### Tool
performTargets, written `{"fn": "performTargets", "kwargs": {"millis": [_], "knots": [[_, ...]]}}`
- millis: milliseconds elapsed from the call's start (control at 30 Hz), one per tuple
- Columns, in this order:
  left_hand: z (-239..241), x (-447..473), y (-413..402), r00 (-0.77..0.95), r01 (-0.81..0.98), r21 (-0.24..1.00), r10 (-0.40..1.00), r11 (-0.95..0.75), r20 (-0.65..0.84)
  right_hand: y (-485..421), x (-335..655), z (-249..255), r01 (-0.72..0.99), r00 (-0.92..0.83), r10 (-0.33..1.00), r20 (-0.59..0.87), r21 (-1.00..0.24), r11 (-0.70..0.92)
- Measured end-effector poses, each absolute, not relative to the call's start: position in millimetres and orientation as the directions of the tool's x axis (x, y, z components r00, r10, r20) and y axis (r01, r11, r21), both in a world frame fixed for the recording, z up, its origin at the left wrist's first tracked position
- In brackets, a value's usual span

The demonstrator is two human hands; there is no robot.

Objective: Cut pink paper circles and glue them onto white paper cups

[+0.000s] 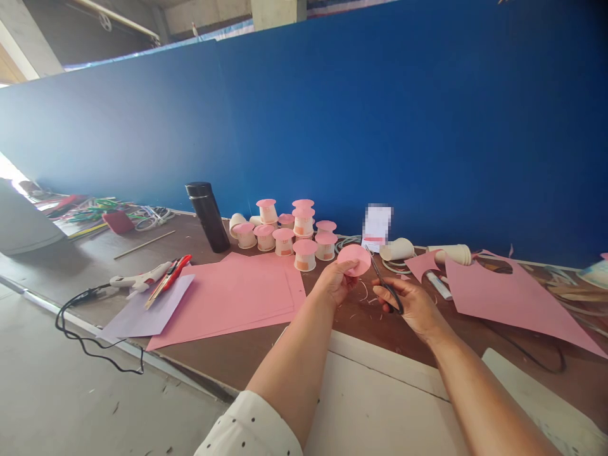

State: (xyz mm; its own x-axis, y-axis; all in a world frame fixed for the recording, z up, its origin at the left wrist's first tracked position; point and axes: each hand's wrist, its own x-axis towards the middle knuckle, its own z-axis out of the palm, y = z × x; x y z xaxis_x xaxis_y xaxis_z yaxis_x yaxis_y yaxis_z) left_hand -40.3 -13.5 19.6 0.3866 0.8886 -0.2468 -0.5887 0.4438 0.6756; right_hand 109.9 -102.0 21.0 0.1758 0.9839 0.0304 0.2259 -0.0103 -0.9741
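Pinched between the thumb and fingers of my left hand [337, 282] is a round pink paper disc [358, 256]. My right hand [411, 307] grips a pair of black-handled scissors [389, 292], whose blades point up and left to the disc's right edge. Whether the blades touch the paper I cannot tell. Behind my left hand stand several paper cups [304, 261] topped with pink discs, some stacked. Thin paper trimmings [363, 292] lie on the table between my hands.
Pink paper sheets [228, 294] lie left, with a purple sheet [156, 310], a red utility knife [170, 278] and a white glue gun [142, 277]. A black bottle [208, 216] stands behind. Cut pink paper [513, 297] and tipped cups [399, 249] are right. A blue partition [380, 126] closes the back.
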Motion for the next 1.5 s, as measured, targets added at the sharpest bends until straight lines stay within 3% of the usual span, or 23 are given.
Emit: {"fn": "performTargets", "kwargs": {"millis": [500,867,1167,1500], "knots": [[19.6,-39.8,-12.0,0.373,-0.587,0.681,0.893,0.438,-0.252,-97.6,115.4,10.1,0.325,0.222,0.972,0.072,-0.946,-0.004],[17.5,-39.9,-10.7,0.336,-0.586,0.693,0.904,0.42,-0.264,-92.4,118.6,3.9,0.35,0.253,0.967,0.01,-0.933,-0.082],[22.0,-41.2,-13.9,0.371,-0.585,0.689,0.897,0.428,-0.242,-90.1,119.8,5.8,0.574,0.39,0.92,0.05,-0.794,-0.2],[19.5,-38.6,-18.0,0.416,-0.513,0.739,0.88,0.436,-0.23,-89.8,120.9,0.0,0.703,0.353,0.929,0.111,-0.686,-0.186]]}}
